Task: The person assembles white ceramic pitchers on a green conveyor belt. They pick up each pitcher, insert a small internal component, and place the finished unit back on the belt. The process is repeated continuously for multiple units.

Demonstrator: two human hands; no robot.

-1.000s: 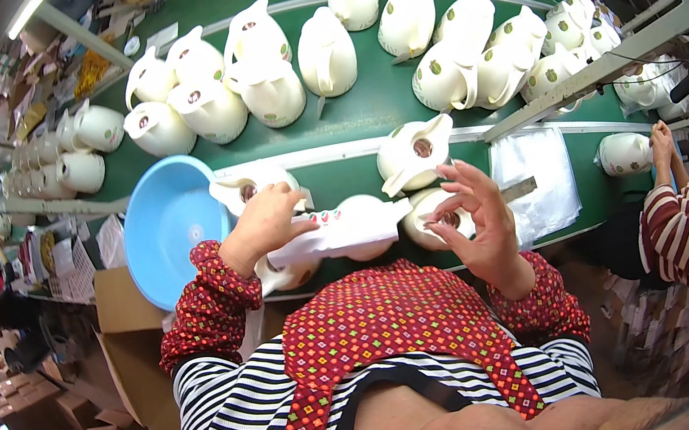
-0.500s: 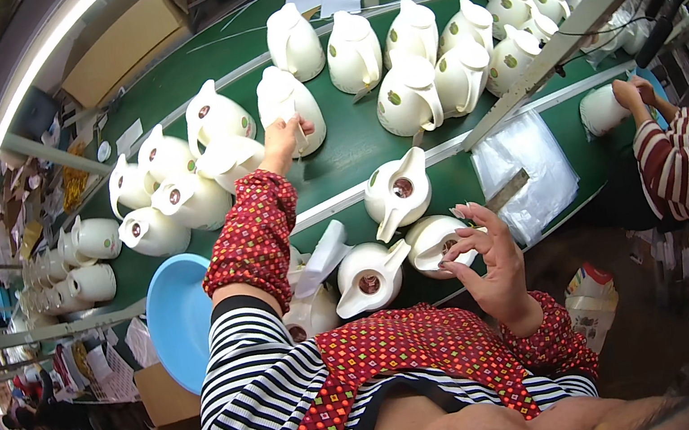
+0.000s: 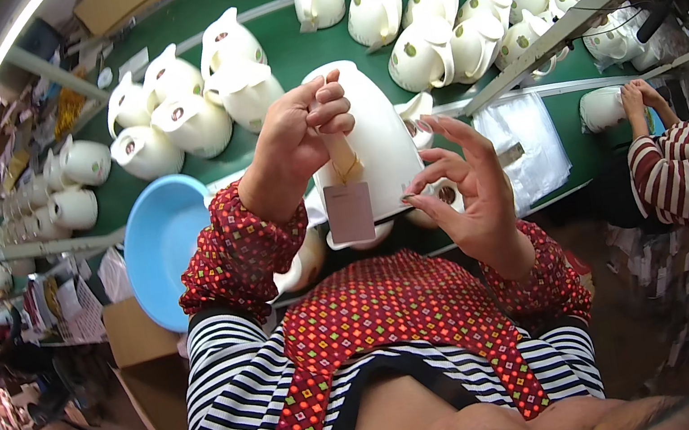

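Note:
My left hand (image 3: 295, 137) is closed round the handle of a white jug (image 3: 379, 141), lifted off the bench in front of my chest. From the handle hangs a small pale tag (image 3: 350, 212). My right hand (image 3: 476, 197) is beside the jug's lower right edge, thumb and forefinger pinched together and the other fingers raised. Whatever is between those fingertips is too small to make out. Partly hidden behind the held jug are more white jugs, one (image 3: 416, 116) showing at its right side.
A blue basin (image 3: 173, 253) stands at the left near an open cardboard box (image 3: 153, 375). Several white jugs (image 3: 197, 123) fill the green bench. Clear plastic bags (image 3: 524, 144) lie at right under a metal post. A co-worker's hands (image 3: 637, 100) hold another jug (image 3: 602, 110).
My left hand has drawn the jug off the bench toward me. My right hand has risen slightly to meet its lower edge, still pinched.

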